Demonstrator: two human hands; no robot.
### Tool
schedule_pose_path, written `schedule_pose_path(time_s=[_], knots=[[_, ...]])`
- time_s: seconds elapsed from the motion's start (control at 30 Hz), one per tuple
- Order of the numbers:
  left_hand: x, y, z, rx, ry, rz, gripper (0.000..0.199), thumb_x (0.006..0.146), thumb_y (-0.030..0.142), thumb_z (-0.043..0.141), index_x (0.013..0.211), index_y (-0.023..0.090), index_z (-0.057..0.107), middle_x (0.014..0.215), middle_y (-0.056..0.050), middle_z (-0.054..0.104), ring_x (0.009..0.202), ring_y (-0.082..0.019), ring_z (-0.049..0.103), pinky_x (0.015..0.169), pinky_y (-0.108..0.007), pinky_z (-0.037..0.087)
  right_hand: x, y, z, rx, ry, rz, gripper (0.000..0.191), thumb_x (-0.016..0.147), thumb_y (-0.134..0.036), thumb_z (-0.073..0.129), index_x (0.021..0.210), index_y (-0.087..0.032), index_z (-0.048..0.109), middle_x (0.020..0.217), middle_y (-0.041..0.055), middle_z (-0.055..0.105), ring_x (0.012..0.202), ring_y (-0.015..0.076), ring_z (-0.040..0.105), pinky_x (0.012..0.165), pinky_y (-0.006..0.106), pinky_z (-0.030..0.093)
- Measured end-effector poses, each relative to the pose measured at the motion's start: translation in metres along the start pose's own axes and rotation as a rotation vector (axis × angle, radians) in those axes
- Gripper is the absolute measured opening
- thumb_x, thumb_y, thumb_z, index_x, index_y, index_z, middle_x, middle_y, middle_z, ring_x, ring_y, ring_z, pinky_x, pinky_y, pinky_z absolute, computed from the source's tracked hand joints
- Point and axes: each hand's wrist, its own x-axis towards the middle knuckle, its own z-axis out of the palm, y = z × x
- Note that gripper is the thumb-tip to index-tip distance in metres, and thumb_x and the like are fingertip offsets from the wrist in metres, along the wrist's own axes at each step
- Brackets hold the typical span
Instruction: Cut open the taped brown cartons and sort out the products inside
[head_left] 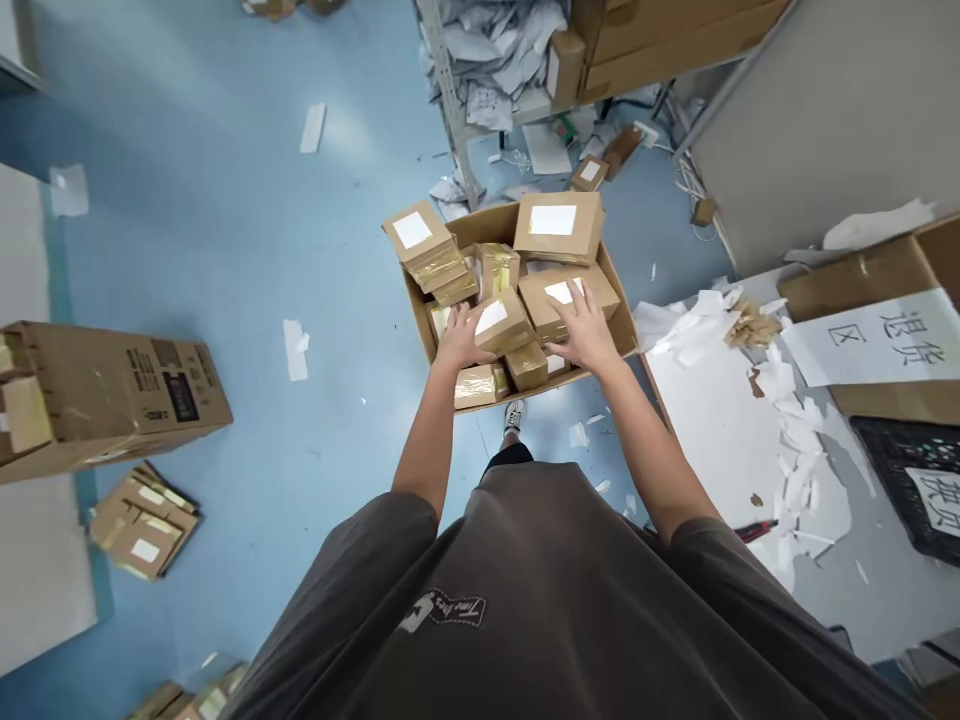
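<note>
A large open carton [424,318] full of small brown cardboard boxes is in front of me. My left hand [459,343] has its fingers apart at the left side of a labelled box [512,325] in the middle of the pile. Spread fingers of my right hand [585,328] rest on another labelled box [536,292] to the right. Between my hands, lower down, lies a smaller taped box [527,366]. A bigger box with a white label [566,245] tops the far right corner. Stacked flat boxes [429,245] lean over the far left corner.
A shelf rack [450,90] with white bags stands beyond the carton. At right is a white table [720,400] littered with torn paper, with a black crate [892,470]. A tall carton [142,390] and flattened boxes [146,520] are at left. Paper scraps [295,350] lie on the blue floor.
</note>
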Motion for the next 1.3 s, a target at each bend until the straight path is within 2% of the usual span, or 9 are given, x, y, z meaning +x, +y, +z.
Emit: schedule_pose_path(time_s=[0.17,0.33,0.47,0.67,0.8,1.0,1.17,1.23,1.3], knots=[[0.072,-0.065,0.021,-0.121,-0.233,0.008,0.154,0.06,0.056,0.102,0.18,0.027,0.011,0.187,-0.018,0.005,0.172,-0.045,0.006,0.136,-0.059,0.025,0.084,0.009,0.081,0.038,-0.241,-0.043,0.112,0.073,-0.036,0.101,0.17,-0.032,0.045,0.187,0.0085,0.011,0.171,0.0479,0.004,0.135,0.075,0.02],[0.12,-0.1,0.054,-0.167,-0.37,0.021,0.168,0.049,0.06,0.104,0.181,0.026,0.005,0.187,-0.02,0.0,0.171,-0.049,0.002,0.135,-0.063,0.025,0.127,0.04,0.149,0.057,-0.462,-0.026,0.12,0.067,-0.041,0.104,0.17,-0.028,0.045,0.187,0.015,0.004,0.171,0.0494,0.002,0.132,0.076,0.018],[0.131,-0.104,0.068,-0.209,-0.424,0.019,0.172,0.046,0.06,0.103,0.181,0.026,0.002,0.187,-0.018,0.004,0.172,-0.048,0.005,0.136,-0.061,0.027,0.151,0.063,0.172,0.065,-0.603,-0.001,0.135,0.058,-0.05,0.106,0.173,-0.026,0.04,0.187,0.0179,-0.006,0.17,0.051,0.003,0.132,0.073,0.019],[0.109,-0.08,0.065,-0.168,-0.36,-0.017,0.163,0.05,0.046,0.103,0.181,0.023,0.009,0.186,-0.022,0.003,0.17,-0.054,0.007,0.133,-0.065,0.028,0.168,0.068,0.182,-0.038,-0.652,-0.028,0.138,0.047,-0.051,0.109,0.168,-0.025,0.049,0.187,0.0178,-0.01,0.168,0.0521,0.017,0.134,0.063,0.023],[0.078,-0.053,0.045,-0.092,-0.222,0.015,0.149,0.056,0.042,0.102,0.179,0.025,0.021,0.185,-0.023,0.011,0.168,-0.055,0.013,0.131,-0.069,0.029,0.146,0.058,0.159,-0.1,-0.627,-0.04,0.135,0.05,-0.044,0.109,0.168,-0.027,0.048,0.187,0.0189,-0.009,0.164,0.0503,0.029,0.131,0.061,0.032],[0.023,0.021,-0.002,0.073,0.022,0.12,0.134,0.06,0.038,0.105,0.174,0.031,0.037,0.185,-0.019,0.017,0.169,-0.055,0.012,0.133,-0.07,0.023,0.077,0.035,0.069,-0.064,-0.405,-0.036,0.141,0.054,-0.034,0.107,0.176,-0.028,0.035,0.186,0.0205,0.001,0.161,0.0539,0.031,0.124,0.069,0.04],[0.0,0.12,-0.03,0.166,0.138,0.324,0.125,0.064,0.038,0.105,0.172,0.033,0.042,0.184,-0.017,0.023,0.169,-0.054,0.014,0.135,-0.068,0.019,-0.002,0.045,-0.013,-0.082,-0.125,0.03,0.136,0.059,-0.034,0.105,0.176,-0.03,0.035,0.187,0.0159,0.001,0.161,0.0554,0.029,0.125,0.069,0.04],[-0.002,0.169,-0.026,0.205,0.149,0.422,0.124,0.065,0.036,0.104,0.172,0.033,0.042,0.184,-0.017,0.024,0.169,-0.054,0.014,0.135,-0.069,0.019,-0.045,0.065,-0.041,-0.095,-0.031,0.091,0.134,0.062,-0.035,0.103,0.176,-0.03,0.035,0.187,0.0145,-0.001,0.16,0.0561,0.028,0.123,0.07,0.041],[-0.001,0.222,-0.011,0.26,0.127,0.527,0.124,0.066,0.034,0.103,0.173,0.03,0.041,0.183,-0.018,0.023,0.169,-0.054,0.014,0.134,-0.07,0.02,-0.097,0.09,-0.064,-0.102,0.049,0.162,0.132,0.064,-0.037,0.102,0.176,-0.03,0.034,0.187,0.0143,-0.001,0.159,0.0566,0.028,0.12,0.071,0.044]])
